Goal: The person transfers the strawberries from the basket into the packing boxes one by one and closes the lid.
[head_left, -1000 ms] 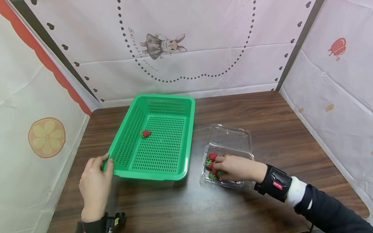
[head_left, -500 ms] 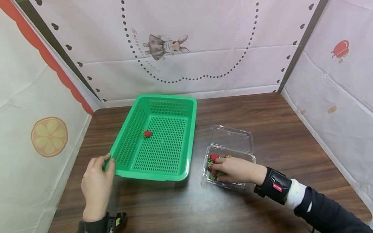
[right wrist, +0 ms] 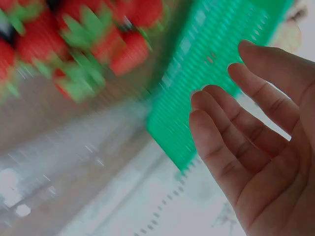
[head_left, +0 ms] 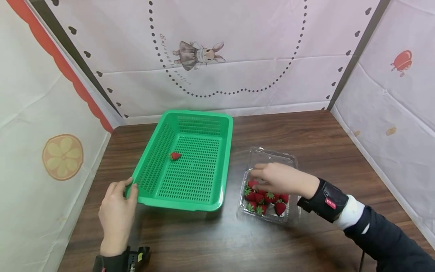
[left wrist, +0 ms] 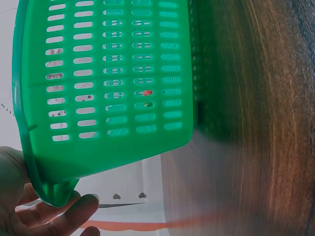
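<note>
Head view, left hand: my left hand (head_left: pixel 117 211) holds the near-left corner of the green basket (head_left: pixel 217 189), fingers curled round the rim; the basket sits on the worktop (head_left: pixel 306 132).
Head view, right hand: my right hand (head_left: pixel 282 179) hovers over the clear clamshell box (head_left: pixel 268 155), which lies just right of the basket. I cannot tell whether it grips a berry.
Head view, fruit: strawberries (head_left: pixel 265 198) fill the box; a single strawberry (head_left: pixel 175 155) lies in the basket.
Left wrist view: fingers (left wrist: pixel 74 211) hook under the basket corner (left wrist: pixel 49 182), which looks tilted.
Right wrist view: fingers (right wrist: pixel 236 142) look straight and relaxed, palm empty, above blurred strawberries (right wrist: pixel 93 44).
Risk: tilting the basket further could roll the lone berry; a hasty pinch could bruise fruit or drag the light box.
</note>
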